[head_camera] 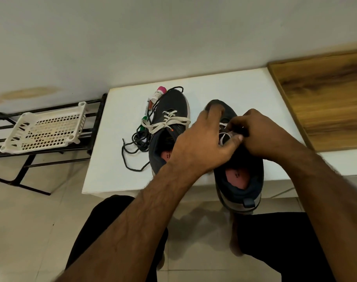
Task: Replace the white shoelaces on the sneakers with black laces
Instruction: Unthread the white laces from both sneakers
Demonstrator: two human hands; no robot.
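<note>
Two dark sneakers stand on a white table (116, 176). The left sneaker (173, 106) still carries a tied white lace (169, 121). The right sneaker (240, 176) overhangs the table's front edge, heel toward me. My left hand (202, 143) lies over its tongue, fingers reaching to the toe and thumb against a loop of its white lace (224, 137). My right hand (263, 133) pinches that lace at the eyelets. A loose black lace (137, 143) lies coiled left of the left sneaker, one end running over its toe.
A pink-capped bottle (158, 93) and a green-capped marker (145, 115) lie beside the left sneaker. A white perforated basket (45, 129) sits on a black metal rack (15, 159) at the left. A wooden surface (326, 98) adjoins the table on the right. My knees are below.
</note>
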